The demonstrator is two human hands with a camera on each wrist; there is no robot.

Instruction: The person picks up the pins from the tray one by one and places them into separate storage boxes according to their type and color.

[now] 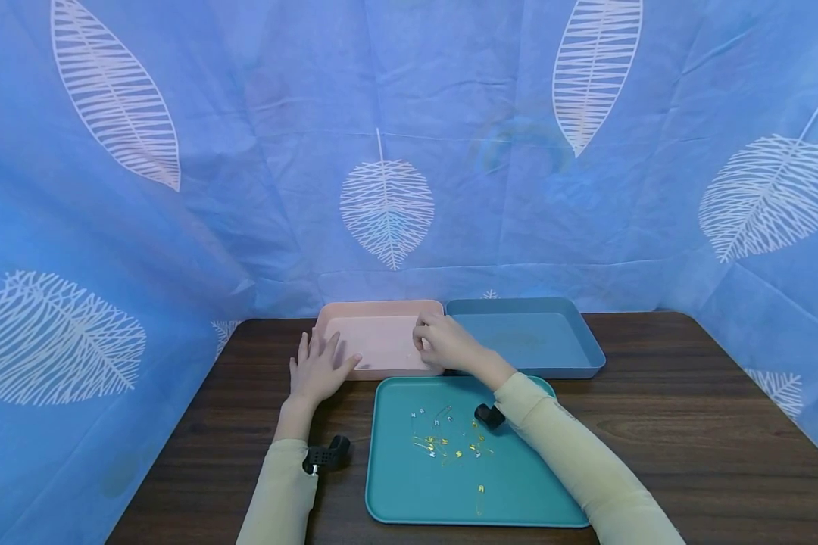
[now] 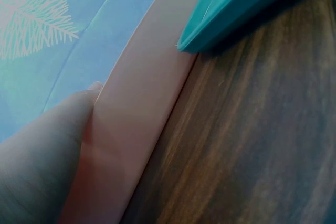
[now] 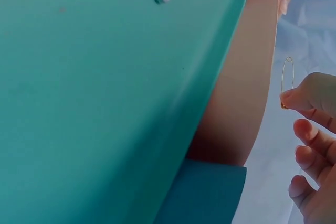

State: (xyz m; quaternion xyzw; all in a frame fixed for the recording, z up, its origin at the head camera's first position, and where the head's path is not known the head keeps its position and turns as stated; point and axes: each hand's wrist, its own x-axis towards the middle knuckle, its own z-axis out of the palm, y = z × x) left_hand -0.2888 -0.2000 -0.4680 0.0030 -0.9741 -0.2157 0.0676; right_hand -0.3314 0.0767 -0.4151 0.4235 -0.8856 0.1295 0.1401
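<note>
My right hand [image 1: 450, 344] is held over the right end of the pink tray [image 1: 382, 337]. Between thumb and forefinger it pinches a gold safety pin [image 3: 283, 83], which points upward in the right wrist view; the other fingers are loosely bent. My left hand [image 1: 316, 375], fingers spread, rests at the pink tray's left front corner, with the thumb [image 2: 47, 140] over the front rim. Nearer to me, the teal tray [image 1: 416, 492] bears several gold and silver safety pins, mostly scattered around its middle, with one gold safety pin [image 1: 480, 492] lying apart near the front.
A blue tray [image 1: 532, 341] stands right of the pink one, their sides adjoining. All three trays are on a dark wooden table [image 1: 668, 409]. Behind hangs a blue cloth [image 1: 463, 204] with white leaf prints. My right forearm crosses above the teal tray's right side.
</note>
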